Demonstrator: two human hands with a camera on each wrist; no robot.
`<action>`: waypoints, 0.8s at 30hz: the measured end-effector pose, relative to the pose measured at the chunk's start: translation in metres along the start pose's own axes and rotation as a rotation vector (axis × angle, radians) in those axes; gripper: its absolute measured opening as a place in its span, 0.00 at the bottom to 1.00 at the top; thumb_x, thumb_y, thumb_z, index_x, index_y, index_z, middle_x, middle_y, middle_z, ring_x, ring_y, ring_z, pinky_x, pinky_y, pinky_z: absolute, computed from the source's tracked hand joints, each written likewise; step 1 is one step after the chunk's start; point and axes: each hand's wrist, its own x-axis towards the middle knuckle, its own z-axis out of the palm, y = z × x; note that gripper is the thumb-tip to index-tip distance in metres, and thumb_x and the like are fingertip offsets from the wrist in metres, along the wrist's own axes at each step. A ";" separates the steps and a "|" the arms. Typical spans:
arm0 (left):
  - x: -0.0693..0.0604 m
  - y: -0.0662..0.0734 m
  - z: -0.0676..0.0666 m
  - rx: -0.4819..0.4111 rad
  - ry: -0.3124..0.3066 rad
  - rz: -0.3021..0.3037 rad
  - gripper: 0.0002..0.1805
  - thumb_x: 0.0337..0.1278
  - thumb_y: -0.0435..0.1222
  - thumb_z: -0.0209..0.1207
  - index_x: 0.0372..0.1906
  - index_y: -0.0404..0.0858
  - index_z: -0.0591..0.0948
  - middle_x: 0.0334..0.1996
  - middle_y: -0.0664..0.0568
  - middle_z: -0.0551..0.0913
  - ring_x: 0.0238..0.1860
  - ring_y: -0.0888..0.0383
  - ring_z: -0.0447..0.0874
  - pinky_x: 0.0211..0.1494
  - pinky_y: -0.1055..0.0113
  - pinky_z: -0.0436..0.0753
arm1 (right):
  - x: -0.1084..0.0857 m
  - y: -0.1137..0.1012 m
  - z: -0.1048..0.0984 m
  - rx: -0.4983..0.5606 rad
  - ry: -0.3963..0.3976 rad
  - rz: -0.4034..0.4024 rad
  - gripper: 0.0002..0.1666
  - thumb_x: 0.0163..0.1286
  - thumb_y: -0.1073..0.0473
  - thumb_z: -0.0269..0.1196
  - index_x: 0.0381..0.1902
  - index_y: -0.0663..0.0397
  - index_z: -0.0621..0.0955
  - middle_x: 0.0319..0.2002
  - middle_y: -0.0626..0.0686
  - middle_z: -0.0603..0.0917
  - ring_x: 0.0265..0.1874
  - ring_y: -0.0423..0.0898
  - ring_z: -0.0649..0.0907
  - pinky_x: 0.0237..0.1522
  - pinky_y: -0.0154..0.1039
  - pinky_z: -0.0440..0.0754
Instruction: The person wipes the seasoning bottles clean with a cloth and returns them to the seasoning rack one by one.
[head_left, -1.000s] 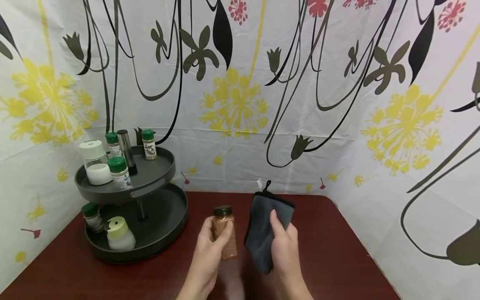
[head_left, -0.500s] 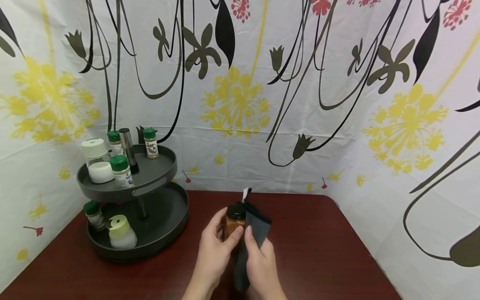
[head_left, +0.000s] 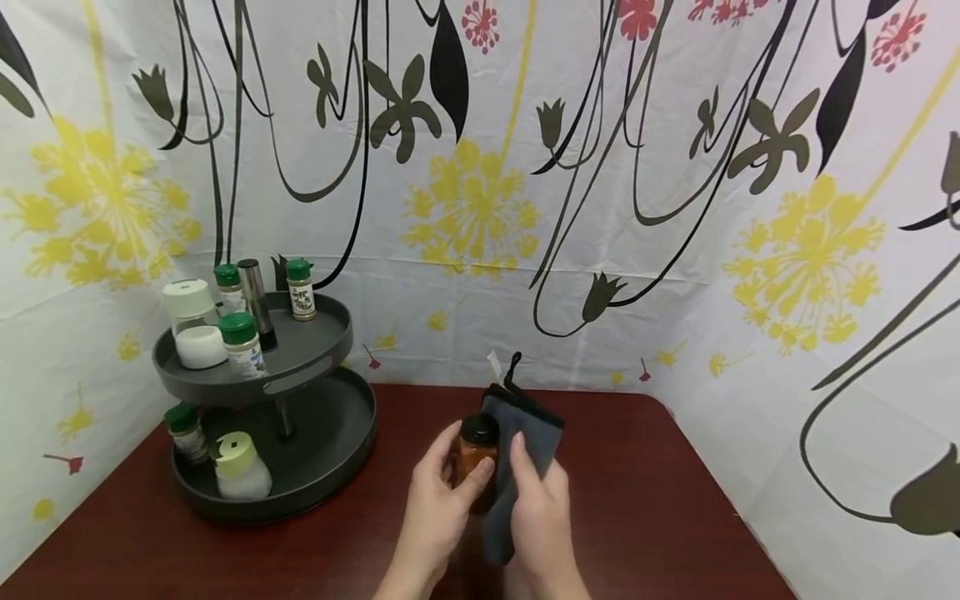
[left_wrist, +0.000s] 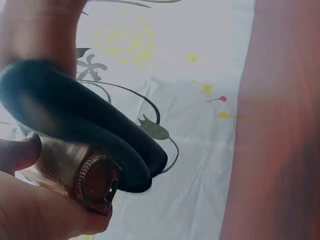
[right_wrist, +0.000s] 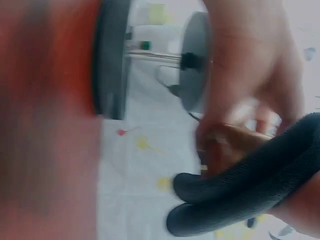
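In the head view a jar (head_left: pixel 474 456) of reddish-brown spice with a black lid is held upright, leaning slightly, in my left hand (head_left: pixel 435 508). My thumb lies across its front. Just to the right, my right hand (head_left: pixel 542 512) grips a folded dark grey cloth (head_left: pixel 536 429) with a black edge, a loop and a white tag. The cloth lies along the jar's right side. In the left wrist view the cloth (left_wrist: pixel 70 110) hangs over the clear jar (left_wrist: pixel 97 180) and hides part of it. Cloth (right_wrist: pixel 250 185) also covers part of the jar in the right wrist view.
A two-tier dark turntable rack (head_left: pixel 345 450) stands at the left of the red-brown table (head_left: pixel 637 500). Green-capped spice jars (head_left: pixel 242 346), a metal cylinder (head_left: pixel 257 304) and white-filled containers (head_left: pixel 243 471) stand on it. A patterned curtain (head_left: pixel 450 333) hangs behind.
The cloth came left from apart to meet the jar, then shifted slightly up and right. My left hand has moved the jar a little to the right.
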 end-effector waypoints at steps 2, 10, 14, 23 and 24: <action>0.000 0.000 -0.001 -0.003 0.017 0.003 0.29 0.72 0.35 0.67 0.74 0.41 0.75 0.62 0.43 0.83 0.57 0.52 0.84 0.54 0.64 0.85 | -0.004 0.010 0.005 0.044 0.022 0.000 0.40 0.86 0.35 0.48 0.79 0.59 0.68 0.72 0.60 0.77 0.62 0.45 0.83 0.59 0.36 0.84; 0.000 -0.001 -0.007 0.042 0.064 0.009 0.34 0.71 0.34 0.68 0.77 0.38 0.71 0.65 0.41 0.81 0.60 0.51 0.82 0.57 0.65 0.83 | 0.002 0.046 -0.001 0.116 -0.080 0.227 0.35 0.88 0.37 0.45 0.69 0.61 0.75 0.53 0.48 0.88 0.49 0.39 0.88 0.53 0.36 0.87; 0.000 -0.004 -0.005 0.036 0.013 -0.003 0.36 0.70 0.37 0.69 0.79 0.38 0.70 0.66 0.41 0.81 0.62 0.50 0.82 0.58 0.64 0.84 | 0.009 0.023 -0.013 0.176 -0.098 0.307 0.38 0.86 0.33 0.46 0.72 0.58 0.72 0.50 0.45 0.88 0.48 0.39 0.88 0.52 0.38 0.87; 0.000 0.006 0.000 -0.021 0.030 0.031 0.33 0.70 0.36 0.69 0.76 0.42 0.74 0.64 0.43 0.82 0.59 0.51 0.83 0.55 0.70 0.85 | -0.006 0.012 0.005 0.184 -0.003 -0.004 0.40 0.87 0.37 0.47 0.79 0.62 0.66 0.64 0.54 0.83 0.59 0.43 0.86 0.58 0.39 0.87; 0.000 0.008 -0.001 -0.023 0.034 0.040 0.33 0.70 0.35 0.69 0.76 0.41 0.74 0.65 0.42 0.82 0.60 0.51 0.83 0.56 0.70 0.84 | -0.007 0.019 0.007 0.181 -0.001 0.014 0.39 0.88 0.38 0.46 0.79 0.63 0.66 0.62 0.52 0.85 0.57 0.43 0.87 0.57 0.39 0.88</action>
